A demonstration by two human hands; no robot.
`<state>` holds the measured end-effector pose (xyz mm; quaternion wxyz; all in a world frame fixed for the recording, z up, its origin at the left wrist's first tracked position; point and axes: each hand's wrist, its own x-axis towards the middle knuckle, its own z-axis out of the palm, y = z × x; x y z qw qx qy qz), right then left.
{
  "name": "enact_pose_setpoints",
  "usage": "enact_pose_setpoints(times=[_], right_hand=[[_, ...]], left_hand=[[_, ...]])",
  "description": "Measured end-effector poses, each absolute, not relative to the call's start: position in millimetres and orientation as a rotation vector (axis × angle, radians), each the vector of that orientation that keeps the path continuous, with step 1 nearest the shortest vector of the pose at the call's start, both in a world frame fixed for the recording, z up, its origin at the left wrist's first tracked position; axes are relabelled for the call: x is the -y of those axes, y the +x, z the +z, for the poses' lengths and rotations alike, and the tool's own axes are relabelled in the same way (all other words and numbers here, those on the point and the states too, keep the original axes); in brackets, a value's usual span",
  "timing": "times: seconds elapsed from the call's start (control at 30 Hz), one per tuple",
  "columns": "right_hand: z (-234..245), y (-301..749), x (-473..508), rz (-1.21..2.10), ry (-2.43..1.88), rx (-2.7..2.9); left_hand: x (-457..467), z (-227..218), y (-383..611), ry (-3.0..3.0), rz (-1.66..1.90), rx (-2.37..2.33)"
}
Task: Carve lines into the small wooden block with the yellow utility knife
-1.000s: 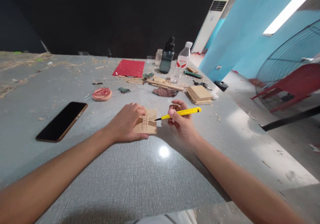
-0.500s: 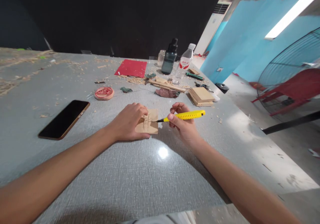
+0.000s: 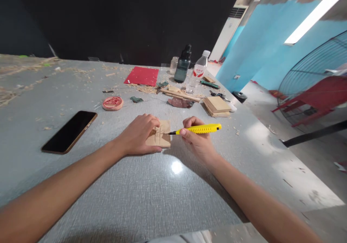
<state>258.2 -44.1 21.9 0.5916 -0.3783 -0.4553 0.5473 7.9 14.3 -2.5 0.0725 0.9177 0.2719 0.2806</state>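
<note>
A small square wooden board [image 3: 165, 140] with dark carved lines lies flat on the grey table. My left hand [image 3: 140, 134] grips its left side, thumb along the near edge and fingers bent over the top, hiding that part. In my right hand [image 3: 197, 140] is a yellow utility knife [image 3: 204, 128], held like a pen with its handle pointing right. The dark blade reaches over the board's right part, its tip at or just above the carved lines; contact cannot be made out.
A phone [image 3: 69, 131] lies left, near a round red-faced carved block [image 3: 112, 103]. Behind are red paper [image 3: 141, 76], sandpaper scraps [image 3: 180, 102], wood sticks, a dark bottle [image 3: 182, 65], a clear bottle [image 3: 200, 69] and stacked wooden boards [image 3: 217, 105]. Shavings litter the table [image 3: 130, 192].
The knife and my right hand have shifted very slightly left relative to the board. My left hand keeps its hold. The whole view has moved a little.
</note>
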Motion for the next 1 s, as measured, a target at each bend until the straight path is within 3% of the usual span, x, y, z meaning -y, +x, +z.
enact_pose_setpoints(times=[0.5, 0.77, 1.0], right_hand=[[35, 268, 41, 1.338, -0.917, 1.029], [29, 269, 37, 1.020, -1.099, 1.151], [32, 267, 40, 0.933, -1.063, 1.107]], left_hand=[[-13, -6, 4, 2.841, 0.828, -0.796], [-13, -5, 5, 2.863, 0.817, -0.800], [-13, -5, 4, 2.864, 0.802, -0.787]])
